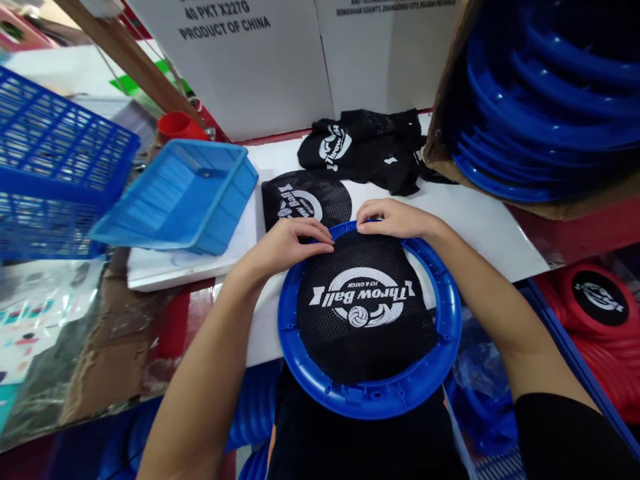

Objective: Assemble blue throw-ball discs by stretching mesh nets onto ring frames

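A blue plastic ring [447, 347] leans toward me at the table's near edge. Across its opening lies a round black mesh cloth [370, 350] with a white "Throw Ball" print, upside down in view. A gap shows between cloth and ring at the upper right. My left hand [295, 243] pinches the cloth's far edge at the ring's upper left. Beside it, my right hand [397, 219] has bent fingers closed on the cloth edge at the ring's top. The fingertips partly hide what they grip. Another printed mesh cloth [327, 193] lies just behind the ring.
More black cloths [370, 143] are heaped farther back, before white cartons [250, 73]. A light-blue bin [180, 200] and blue baskets [55, 160] stand left. An open carton of blue rings [540, 120] is at right, above red discs [600, 333].
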The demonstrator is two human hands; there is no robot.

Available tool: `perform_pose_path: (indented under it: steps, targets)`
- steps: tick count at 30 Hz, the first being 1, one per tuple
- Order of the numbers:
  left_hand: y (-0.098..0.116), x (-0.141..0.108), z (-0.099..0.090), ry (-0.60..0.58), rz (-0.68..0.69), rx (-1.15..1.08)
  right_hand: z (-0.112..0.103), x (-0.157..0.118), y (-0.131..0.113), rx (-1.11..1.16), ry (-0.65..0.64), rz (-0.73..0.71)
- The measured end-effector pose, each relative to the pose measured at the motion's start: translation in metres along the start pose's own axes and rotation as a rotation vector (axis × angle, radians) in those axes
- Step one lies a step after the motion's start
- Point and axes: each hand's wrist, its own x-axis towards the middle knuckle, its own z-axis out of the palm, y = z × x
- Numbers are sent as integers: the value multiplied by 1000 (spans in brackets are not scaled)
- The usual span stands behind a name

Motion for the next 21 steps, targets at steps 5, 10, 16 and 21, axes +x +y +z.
perform_pose_path:
  steps: [5,10,16,21]
  targets:
    - [2,-1,-2,-29,-27,5,4,0,-3,-20,34,35]
    - [4,-2,-3,-51,-22,101,2,0,1,20,21,20]
    - [5,-5,-3,-112,40,221,3,0,-1,5,7,7]
    - [12,0,11,-6,1,302,6,-1,-8,-50,50,30]
